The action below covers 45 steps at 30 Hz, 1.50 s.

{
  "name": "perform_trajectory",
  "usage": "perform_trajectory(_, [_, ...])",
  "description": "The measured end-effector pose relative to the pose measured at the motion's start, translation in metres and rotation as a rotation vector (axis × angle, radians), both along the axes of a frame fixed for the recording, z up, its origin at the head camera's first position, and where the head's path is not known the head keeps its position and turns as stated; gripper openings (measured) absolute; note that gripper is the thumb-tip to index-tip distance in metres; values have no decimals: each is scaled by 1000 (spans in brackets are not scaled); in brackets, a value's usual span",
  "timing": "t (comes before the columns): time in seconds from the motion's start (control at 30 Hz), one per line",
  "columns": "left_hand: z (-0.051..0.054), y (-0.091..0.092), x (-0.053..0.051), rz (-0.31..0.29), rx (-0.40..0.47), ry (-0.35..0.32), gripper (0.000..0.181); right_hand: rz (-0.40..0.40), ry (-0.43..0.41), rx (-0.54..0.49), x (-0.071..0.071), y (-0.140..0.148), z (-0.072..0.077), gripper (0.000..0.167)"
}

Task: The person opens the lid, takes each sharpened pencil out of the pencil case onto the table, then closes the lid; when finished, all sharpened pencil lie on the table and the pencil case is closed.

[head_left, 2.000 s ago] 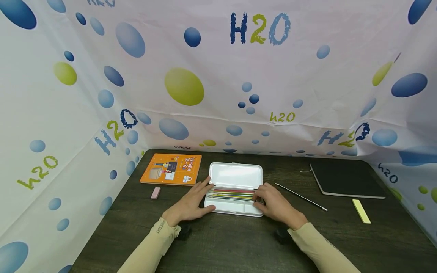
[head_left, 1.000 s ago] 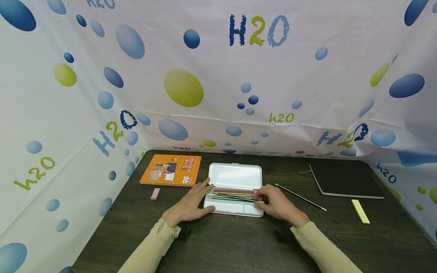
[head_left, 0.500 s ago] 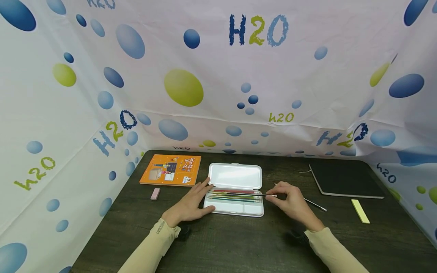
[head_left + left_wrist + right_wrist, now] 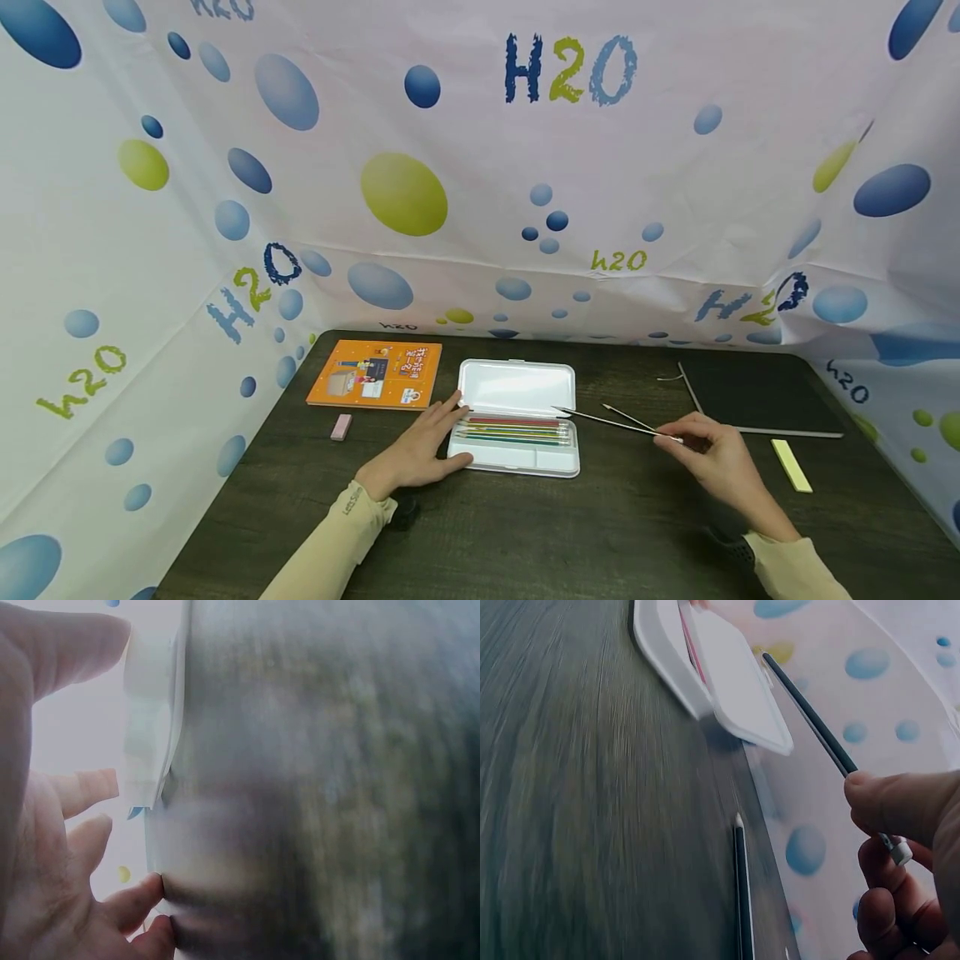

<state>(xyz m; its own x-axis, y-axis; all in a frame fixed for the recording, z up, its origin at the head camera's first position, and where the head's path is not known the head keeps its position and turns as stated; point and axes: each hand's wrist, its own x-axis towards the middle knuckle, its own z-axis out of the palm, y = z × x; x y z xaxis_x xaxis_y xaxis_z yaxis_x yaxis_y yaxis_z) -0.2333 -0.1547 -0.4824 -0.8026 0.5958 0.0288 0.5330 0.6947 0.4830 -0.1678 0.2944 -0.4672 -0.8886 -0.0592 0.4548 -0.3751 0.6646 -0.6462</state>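
Note:
A white case point(image 4: 517, 387) lies open, its lid folded back, with several coloured pencils point(image 4: 513, 431) in the near half. At its left edge rests my left hand point(image 4: 416, 446), fingers spread; the left wrist view shows these fingers beside the white case point(image 4: 154, 705). My right hand point(image 4: 716, 467) pinches a dark pencil point(image 4: 600, 417) near its white end, right of the case. In the right wrist view the held pencil point(image 4: 810, 712) slants up from the thumb and fingers. A second pencil point(image 4: 742, 892) lies on the table, partly behind my right hand in the head view.
An orange book point(image 4: 375, 373) lies back left, with a pink eraser point(image 4: 341, 427) in front of it. At the right are a black notebook point(image 4: 757, 392) and a yellow strip point(image 4: 792, 465). Patterned sheets hang behind the dark table point(image 4: 480, 533) and at its sides.
My right hand has moved from the case to the right, drawing the dark pencil out from among the others and lifting it clear. My left hand has stayed in place.

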Motion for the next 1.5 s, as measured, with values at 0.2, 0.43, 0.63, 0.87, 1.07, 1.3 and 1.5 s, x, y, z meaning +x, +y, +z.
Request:
perform_trajectory(0.2, [1,0,0,-9,11,6,77,-112,3,30,13,23,-5,9])
perform_trajectory(0.43, [0,0,-1,-6,7,4,78,-191,22,85,18,34,-18,9])
perform_trajectory(0.63, [1,1,-1,-13,6,2,78,-219,40,166,17,33,-27,13])
perform_trajectory(0.87, [2,1,0,-14,14,0,77,-203,24,293,15,31,-30,15])
perform_trajectory(1.07, [3,1,0,-14,15,3,77,-187,-35,341,16,31,-29,12])
perform_trajectory(1.3, [1,1,-1,-14,14,3,77,-177,-44,362,15,30,-28,11])
perform_trajectory(1.5, [1,1,0,0,9,-5,78,-171,-33,356,14,29,-27,11])
